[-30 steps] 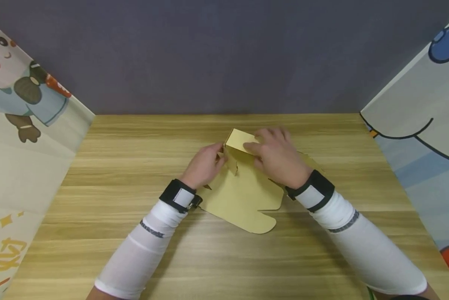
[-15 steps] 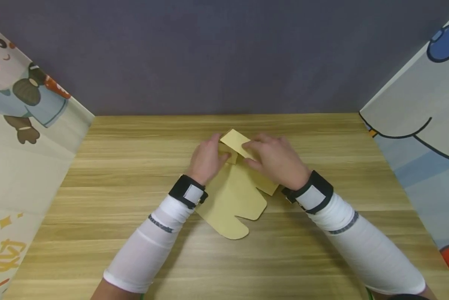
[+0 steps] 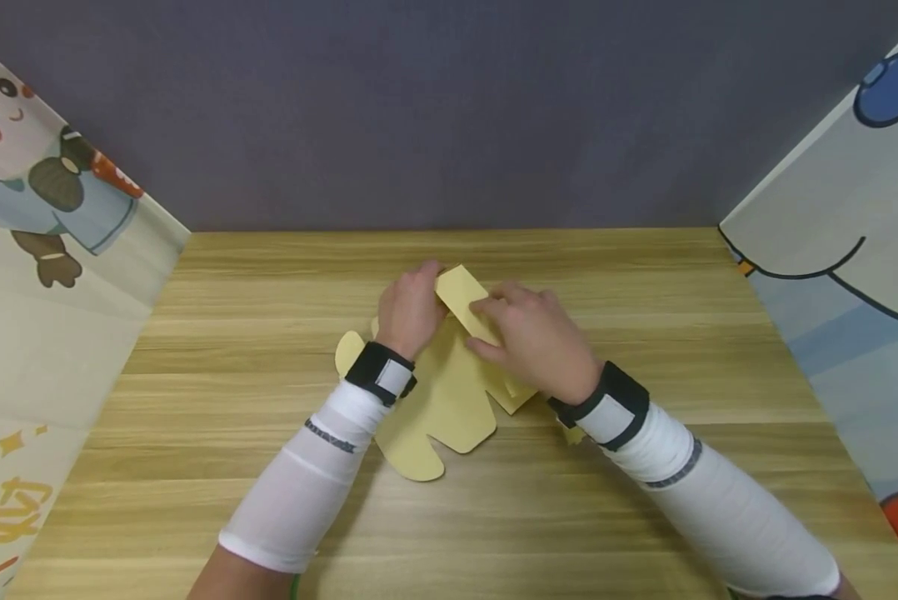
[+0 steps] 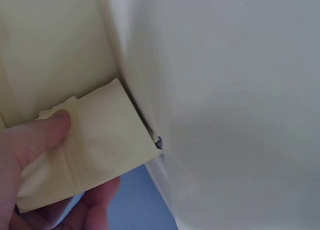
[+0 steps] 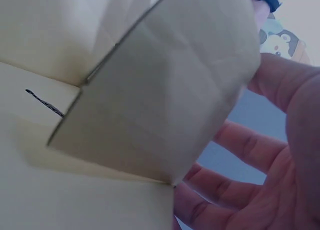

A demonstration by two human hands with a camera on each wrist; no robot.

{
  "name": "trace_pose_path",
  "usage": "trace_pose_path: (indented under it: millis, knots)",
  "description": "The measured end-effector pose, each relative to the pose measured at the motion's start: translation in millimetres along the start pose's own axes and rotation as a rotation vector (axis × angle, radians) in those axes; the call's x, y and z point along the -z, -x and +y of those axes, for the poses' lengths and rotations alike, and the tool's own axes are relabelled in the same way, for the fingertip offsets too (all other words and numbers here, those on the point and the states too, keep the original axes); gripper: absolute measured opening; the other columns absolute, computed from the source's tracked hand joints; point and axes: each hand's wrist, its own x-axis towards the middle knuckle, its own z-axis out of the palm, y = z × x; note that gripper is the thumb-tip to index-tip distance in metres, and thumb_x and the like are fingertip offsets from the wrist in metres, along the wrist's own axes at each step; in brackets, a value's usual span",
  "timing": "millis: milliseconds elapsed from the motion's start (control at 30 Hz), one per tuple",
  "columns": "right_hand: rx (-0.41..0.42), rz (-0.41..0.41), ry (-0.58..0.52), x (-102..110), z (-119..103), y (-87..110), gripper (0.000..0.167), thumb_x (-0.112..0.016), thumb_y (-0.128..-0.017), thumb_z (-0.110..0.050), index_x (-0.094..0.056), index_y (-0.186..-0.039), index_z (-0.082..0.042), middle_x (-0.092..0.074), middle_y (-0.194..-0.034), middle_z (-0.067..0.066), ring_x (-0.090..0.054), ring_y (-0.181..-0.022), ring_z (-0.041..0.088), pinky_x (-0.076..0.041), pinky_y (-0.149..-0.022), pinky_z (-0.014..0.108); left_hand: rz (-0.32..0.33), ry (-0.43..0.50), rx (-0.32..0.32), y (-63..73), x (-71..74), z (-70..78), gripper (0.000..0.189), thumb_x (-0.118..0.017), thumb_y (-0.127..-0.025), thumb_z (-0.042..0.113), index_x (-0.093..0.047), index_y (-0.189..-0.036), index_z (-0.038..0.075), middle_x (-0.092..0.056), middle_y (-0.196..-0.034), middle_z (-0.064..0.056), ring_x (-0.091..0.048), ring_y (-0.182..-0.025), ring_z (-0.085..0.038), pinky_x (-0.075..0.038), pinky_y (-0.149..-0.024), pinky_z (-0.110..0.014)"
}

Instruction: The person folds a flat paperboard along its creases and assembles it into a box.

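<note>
A pale yellow die-cut cardboard box blank (image 3: 449,392), partly folded up, lies mid-table with rounded tabs spread toward the person. Along its far right side, a raised narrow panel (image 3: 460,292) slants between the hands. My left hand (image 3: 410,310) grips the far corner; in the left wrist view its thumb lies over a folded flap (image 4: 107,135), fingers beneath. My right hand (image 3: 535,342) holds the raised panel farther along. The right wrist view has the thumb at the edge of an upright flap (image 5: 165,90), fingers on the outer side. Part of the blank is hidden under both hands.
The wood-grain table (image 3: 254,400) runs back to a dark grey panel (image 3: 449,117). Cartoon-printed side panels stand at the left (image 3: 67,275) and right (image 3: 816,250).
The cardboard blank has turned, its near tabs swinging to the left, and rounded tabs now show left of my left wrist. My right hand has shifted slightly left and nearer the person.
</note>
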Motion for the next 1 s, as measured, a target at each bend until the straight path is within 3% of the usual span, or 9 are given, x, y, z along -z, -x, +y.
trace_pose_path:
  millis: [233,433,833,933,1000]
  knots:
    - [-0.012,0.009,-0.024,-2,-9,1.2,0.045,-0.069,-0.084,-0.047,-0.070,-0.113,-0.012,-0.065,-0.108,0.011,-0.064,-0.091,0.026,-0.050,-0.069,0.048,0.028,-0.041,0.006,-4.9,-2.8,-3.7,0.031,-0.070,-0.077,0.007,-0.068,-0.106,0.015,-0.073,-0.091,-0.007,-0.066,-0.067,-0.024,-0.051,-0.050,-0.037]
    - [-0.030,0.022,-0.025,-3,-14,-0.1,0.042,-0.069,-0.084,-0.043,-0.071,-0.108,-0.009,-0.066,-0.106,0.011,-0.064,-0.084,0.025,-0.050,-0.068,0.047,0.045,-0.089,0.031,-7.9,-6.1,-3.9,0.032,-0.064,-0.079,0.001,-0.070,-0.107,0.016,-0.074,-0.090,-0.007,-0.065,-0.062,-0.024,-0.049,-0.048,-0.036]
    - [-0.073,0.011,-0.061,-4,-16,-0.7,0.042,-0.071,-0.083,-0.041,-0.071,-0.108,-0.007,-0.067,-0.108,0.012,-0.065,-0.090,0.027,-0.051,-0.073,0.049,0.081,-0.104,0.042,-7.9,-7.9,-1.7,0.030,-0.060,-0.079,0.000,-0.070,-0.101,0.016,-0.073,-0.083,-0.006,-0.062,-0.059,-0.024,-0.047,-0.046,-0.038]
    - [-0.077,0.004,-0.099,-3,-10,-1.5,0.042,-0.072,-0.083,-0.039,-0.069,-0.111,-0.007,-0.068,-0.109,0.010,-0.066,-0.095,0.026,-0.051,-0.076,0.050,0.082,-0.100,0.026,-6.2,-5.8,-2.0,0.031,-0.061,-0.077,0.000,-0.069,-0.104,0.014,-0.072,-0.086,-0.007,-0.064,-0.062,-0.025,-0.049,-0.049,-0.038]
    - [-0.083,-0.003,-0.135,-2,-5,-2.9,0.043,-0.073,-0.083,-0.036,-0.067,-0.114,-0.007,-0.068,-0.113,0.010,-0.065,-0.101,0.026,-0.051,-0.079,0.052,0.103,-0.101,-0.019,-4.0,-2.5,-1.2,0.035,-0.066,-0.076,0.002,-0.067,-0.109,0.013,-0.071,-0.095,-0.006,-0.066,-0.074,-0.026,-0.053,-0.059,-0.039]
